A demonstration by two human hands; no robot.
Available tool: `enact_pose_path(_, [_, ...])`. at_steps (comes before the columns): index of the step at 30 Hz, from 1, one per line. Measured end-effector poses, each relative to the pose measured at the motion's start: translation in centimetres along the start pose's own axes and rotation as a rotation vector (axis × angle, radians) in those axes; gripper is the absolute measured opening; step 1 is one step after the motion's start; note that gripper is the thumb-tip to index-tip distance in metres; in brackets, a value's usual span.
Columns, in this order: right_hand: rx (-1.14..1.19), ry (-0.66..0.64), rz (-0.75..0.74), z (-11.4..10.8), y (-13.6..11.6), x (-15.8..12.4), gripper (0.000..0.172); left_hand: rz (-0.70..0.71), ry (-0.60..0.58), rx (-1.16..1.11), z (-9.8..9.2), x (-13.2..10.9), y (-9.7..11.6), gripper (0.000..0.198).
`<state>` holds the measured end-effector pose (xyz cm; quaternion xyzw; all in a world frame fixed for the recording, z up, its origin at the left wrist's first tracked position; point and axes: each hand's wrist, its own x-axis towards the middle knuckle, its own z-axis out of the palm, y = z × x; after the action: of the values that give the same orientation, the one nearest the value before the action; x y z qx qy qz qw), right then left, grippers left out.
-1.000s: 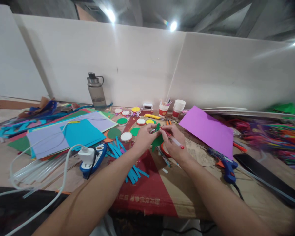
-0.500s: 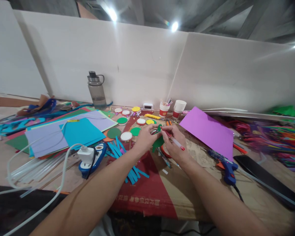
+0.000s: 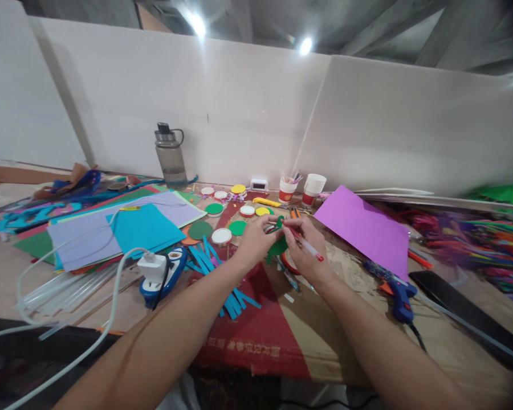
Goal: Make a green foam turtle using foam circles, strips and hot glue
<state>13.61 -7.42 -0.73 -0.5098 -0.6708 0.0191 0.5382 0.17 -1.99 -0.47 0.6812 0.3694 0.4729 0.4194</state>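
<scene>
My left hand (image 3: 255, 244) pinches a green paper cut-out (image 3: 277, 248) above the middle of the table. A pen with a clear barrel and red ends (image 3: 311, 248) is gripped in my right hand (image 3: 308, 256), its tip against the upper part of the green piece. Fingers hide part of the cut-out and the pen tip. Below my left forearm lie loose blue paper strips (image 3: 235, 302). Several round discs topped in colour, such as a white one (image 3: 221, 236) and a green one (image 3: 237, 228), sit just beyond my left hand.
A blue glue gun (image 3: 400, 299) and a black phone-like slab (image 3: 461, 310) lie right, near a purple sheet (image 3: 365, 228). Left are stacked coloured papers (image 3: 83, 239), a power strip (image 3: 165, 279) with a white cable, and a water bottle (image 3: 171, 159). Paper cups (image 3: 314, 188) stand behind.
Both hands keep their grip on the cut-out and the pen, with hardly any movement. The whole view has shifted very slightly.
</scene>
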Motion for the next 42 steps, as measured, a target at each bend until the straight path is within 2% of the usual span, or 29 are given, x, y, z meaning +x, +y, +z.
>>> enact_pose_path(19, [-0.009,0.001,0.000,-0.01,-0.09,0.03,0.013,0.028,-0.012,-0.033,0.09,0.16,-0.93,0.025])
enact_pose_path(42, [-0.007,0.019,-0.014,0.07,0.15,-0.05,0.013,0.038,0.002,-0.013,0.21,0.12,-0.86,0.022])
